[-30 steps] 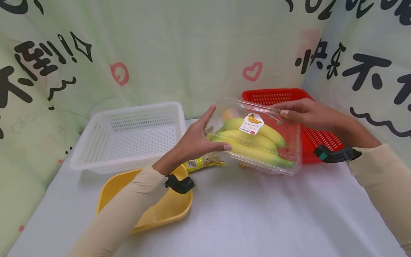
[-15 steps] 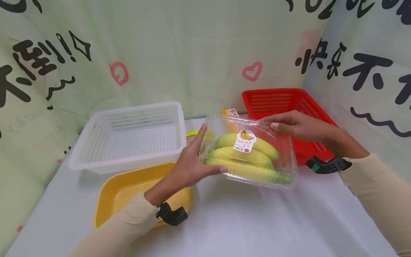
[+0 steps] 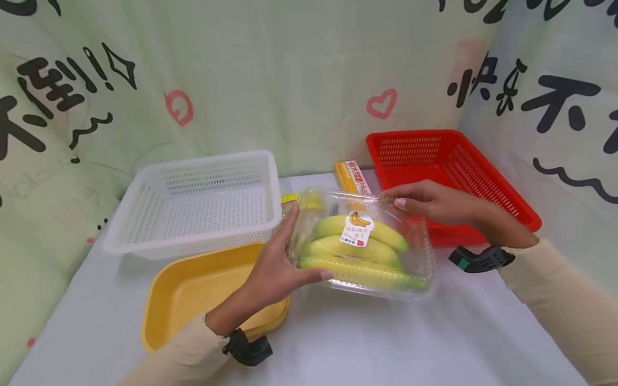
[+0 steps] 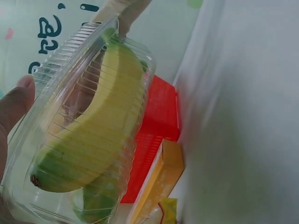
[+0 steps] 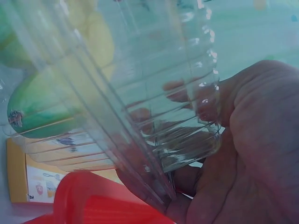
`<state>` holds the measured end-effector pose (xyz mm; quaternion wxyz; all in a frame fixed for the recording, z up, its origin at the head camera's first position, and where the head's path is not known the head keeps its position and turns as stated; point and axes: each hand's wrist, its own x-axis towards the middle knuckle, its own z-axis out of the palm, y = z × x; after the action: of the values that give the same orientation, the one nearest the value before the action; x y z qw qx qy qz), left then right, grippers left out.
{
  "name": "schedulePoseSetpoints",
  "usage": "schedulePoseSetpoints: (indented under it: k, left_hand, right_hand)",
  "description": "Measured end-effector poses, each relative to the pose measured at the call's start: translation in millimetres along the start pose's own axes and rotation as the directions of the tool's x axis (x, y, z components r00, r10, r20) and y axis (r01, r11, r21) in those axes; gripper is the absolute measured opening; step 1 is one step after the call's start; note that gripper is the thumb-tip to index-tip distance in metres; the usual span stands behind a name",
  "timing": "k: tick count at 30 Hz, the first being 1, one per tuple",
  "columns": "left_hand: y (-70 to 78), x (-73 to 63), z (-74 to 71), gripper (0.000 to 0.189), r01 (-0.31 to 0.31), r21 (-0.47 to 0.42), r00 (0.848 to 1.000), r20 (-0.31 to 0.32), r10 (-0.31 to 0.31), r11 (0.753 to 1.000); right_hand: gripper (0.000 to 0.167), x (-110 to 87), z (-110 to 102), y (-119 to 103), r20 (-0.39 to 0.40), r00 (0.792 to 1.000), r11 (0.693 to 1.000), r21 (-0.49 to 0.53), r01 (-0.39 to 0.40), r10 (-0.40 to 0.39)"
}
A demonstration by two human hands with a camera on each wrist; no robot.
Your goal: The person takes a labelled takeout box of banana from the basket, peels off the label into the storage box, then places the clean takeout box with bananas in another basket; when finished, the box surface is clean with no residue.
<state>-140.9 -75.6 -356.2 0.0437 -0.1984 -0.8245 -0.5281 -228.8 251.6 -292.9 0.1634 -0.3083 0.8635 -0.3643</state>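
Observation:
Both hands hold a clear plastic clamshell box [image 3: 420,262] above the table, its lid closed and bearing a white banana label [image 3: 357,229]. Several yellow-green bananas [image 3: 357,249] lie inside. My left hand [image 3: 275,268] grips the box's left side, thumb on the near edge; in the left wrist view a banana [image 4: 103,121] shows through the ribbed wall. At the far right corner, my right hand [image 3: 434,201] pinches the rim. The right wrist view shows the right hand [image 5: 261,154] with fingers behind the clear plastic. The left fingers are partly hidden.
A white perforated basket [image 3: 207,209] stands at the back left, with a yellow tray [image 3: 193,289] in front of it. The red basket [image 3: 512,198] is at the back right. Behind the clamshell are an orange-and-white carton [image 3: 350,177] and a partly hidden yellow packet [image 3: 288,198].
Both hands have brought the clamshell of bananas down the view, toward me and slightly left, away from the red basket. The carton behind it has come into sight.

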Motion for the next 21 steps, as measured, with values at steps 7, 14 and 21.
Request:
schedulePoseSetpoints:
  k: [7,14,21]
  left_hand:
    - [-7.4,-10.5,4.0,0.124,-0.004,-0.017,1.000,-0.027,0.004,1.000]
    - [-11.4,-22.4,10.3,0.127,0.002,-0.077,1.000,-0.029,-0.004,0.997]
    - [-12.1,-33.0,17.0,0.128,0.040,-0.058,0.998,-0.040,-0.042,0.998]
  right_hand:
    - [0.044,5.7,11.9,4.6,0.006,1.000,1.000,0.022,-0.006,0.006]
    - [0.039,7.5,20.3,7.4,0.049,0.997,0.994,0.086,-0.066,0.062]
    - [0.041,1.0,25.2,6.5,0.047,0.995,0.994,0.051,-0.096,0.093]
